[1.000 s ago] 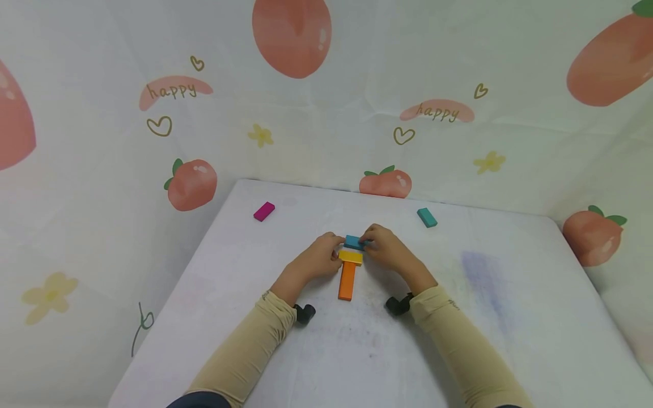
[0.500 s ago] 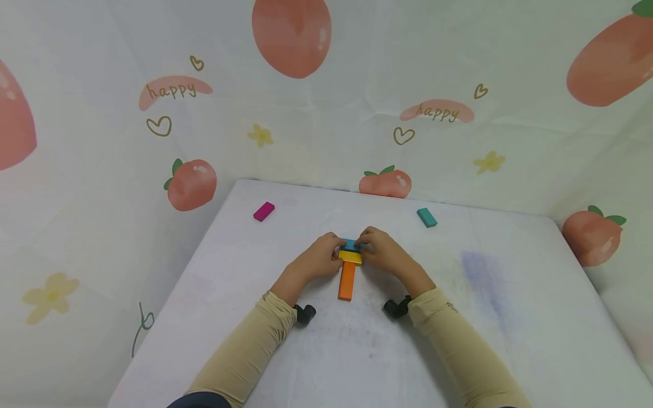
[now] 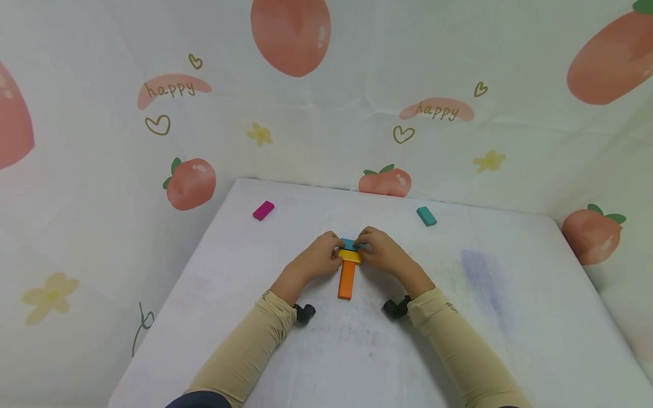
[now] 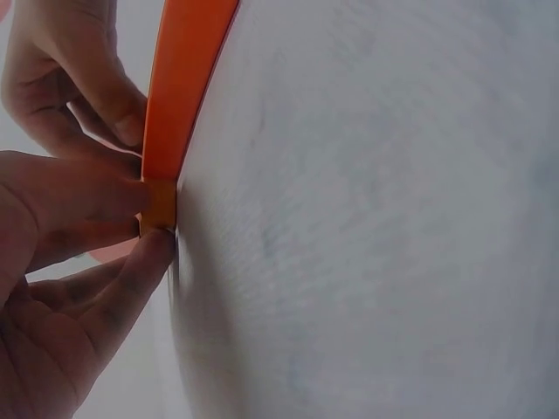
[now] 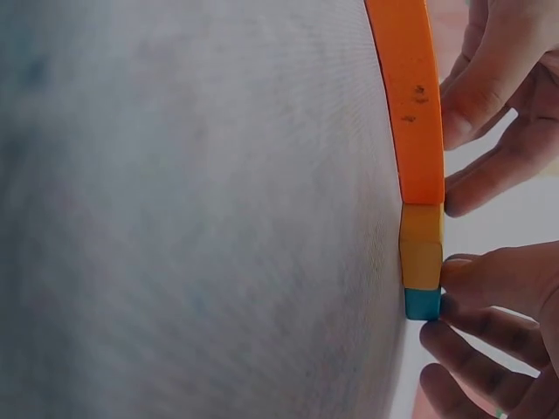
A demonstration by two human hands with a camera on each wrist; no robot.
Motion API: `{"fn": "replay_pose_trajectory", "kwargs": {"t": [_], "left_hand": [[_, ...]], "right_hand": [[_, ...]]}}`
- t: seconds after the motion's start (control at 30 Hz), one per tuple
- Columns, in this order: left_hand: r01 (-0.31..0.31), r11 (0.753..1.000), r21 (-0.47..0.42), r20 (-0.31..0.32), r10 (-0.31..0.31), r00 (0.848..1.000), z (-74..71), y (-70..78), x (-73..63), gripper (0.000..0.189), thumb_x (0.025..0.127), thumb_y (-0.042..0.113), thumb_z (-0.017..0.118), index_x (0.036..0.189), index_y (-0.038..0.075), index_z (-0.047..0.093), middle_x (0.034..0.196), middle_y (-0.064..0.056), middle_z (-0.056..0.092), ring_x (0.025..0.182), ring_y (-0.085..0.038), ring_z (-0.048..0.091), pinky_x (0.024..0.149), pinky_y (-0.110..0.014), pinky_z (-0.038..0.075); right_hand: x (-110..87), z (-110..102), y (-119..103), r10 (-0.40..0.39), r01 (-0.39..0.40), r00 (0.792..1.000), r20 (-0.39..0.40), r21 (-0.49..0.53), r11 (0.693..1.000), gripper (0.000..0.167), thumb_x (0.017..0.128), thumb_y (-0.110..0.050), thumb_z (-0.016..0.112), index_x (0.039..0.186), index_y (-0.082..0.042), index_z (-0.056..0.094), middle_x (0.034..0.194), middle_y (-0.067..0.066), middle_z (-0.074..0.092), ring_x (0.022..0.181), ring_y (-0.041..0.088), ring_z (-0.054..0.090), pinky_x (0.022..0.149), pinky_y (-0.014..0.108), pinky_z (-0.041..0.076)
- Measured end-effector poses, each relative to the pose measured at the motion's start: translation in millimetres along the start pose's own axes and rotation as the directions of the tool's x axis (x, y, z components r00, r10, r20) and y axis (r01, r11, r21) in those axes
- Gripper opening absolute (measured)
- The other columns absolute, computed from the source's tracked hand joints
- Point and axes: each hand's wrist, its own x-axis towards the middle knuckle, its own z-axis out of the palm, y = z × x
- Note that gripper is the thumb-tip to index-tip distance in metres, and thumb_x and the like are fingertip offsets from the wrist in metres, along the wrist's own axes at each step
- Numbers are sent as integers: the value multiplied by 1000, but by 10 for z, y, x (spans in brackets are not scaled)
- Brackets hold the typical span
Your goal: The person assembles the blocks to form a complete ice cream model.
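An orange block (image 3: pixel 346 280) lies lengthwise on the table. Across its far end sits a yellow block (image 3: pixel 350 257), and a blue block (image 3: pixel 349 244) lies along the yellow one's far side. With thumb by the yellow block and forefinger at the blue, my left hand (image 3: pixel 318 256) pinches their left ends together. From the right, my right hand (image 3: pixel 384 250) pinches the blue block, its thumb at the seam with the yellow block (image 5: pixel 422 246). In the right wrist view, the blue block (image 5: pixel 423 304) meets the yellow directly. In the left wrist view, my left fingertips hide the blue block.
A magenta block (image 3: pixel 263 211) lies at the table's far left, a teal block (image 3: pixel 426 216) at the far right. Behind the white table (image 3: pixel 357 362) hangs a peach-printed cloth (image 3: pixel 326 113). Black wrist cameras (image 3: pixel 305 314) hang under both sleeves.
The blue block has moved slightly left and toward me, closing the gap to the yellow block. My right hand moved left with it. Over the last half second the hands barely moved.
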Motion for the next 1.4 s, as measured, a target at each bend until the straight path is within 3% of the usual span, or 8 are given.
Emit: {"fn": "replay_pose_trajectory", "kwargs": {"t": [0.73, 0.93, 1.4], "left_hand": [[-1, 999, 40, -7, 1, 1000, 18, -10, 14, 33, 100, 7, 68, 131, -5, 70, 124, -17, 63, 96, -20, 58, 90, -32, 57], [11, 999, 51, -3, -11, 1000, 26, 3, 14, 34, 101, 8, 67, 132, -5, 69, 127, -18, 63, 98, -20, 58, 94, -33, 57], [33, 998, 53, -2, -33, 999, 38, 25, -2, 36, 101, 7, 67, 135, -4, 69, 127, -16, 64, 99, -21, 57, 94, -32, 57]], "right_hand": [[-7, 4, -13, 1, -1, 1000, -10, -24, 1000, 17, 98, -5, 71, 113, -1, 79, 115, 11, 70, 106, 25, 66, 103, 44, 58], [-45, -68, 19, 68, -69, 997, -46, -21, 997, 19, 99, -10, 71, 115, -4, 78, 118, 11, 69, 113, 28, 66, 105, 47, 57], [-225, -489, 663, 146, -160, 953, -266, -32, 987, 28, 103, -11, 65, 124, 4, 73, 126, 24, 66, 117, 43, 64, 99, 58, 54]]}}
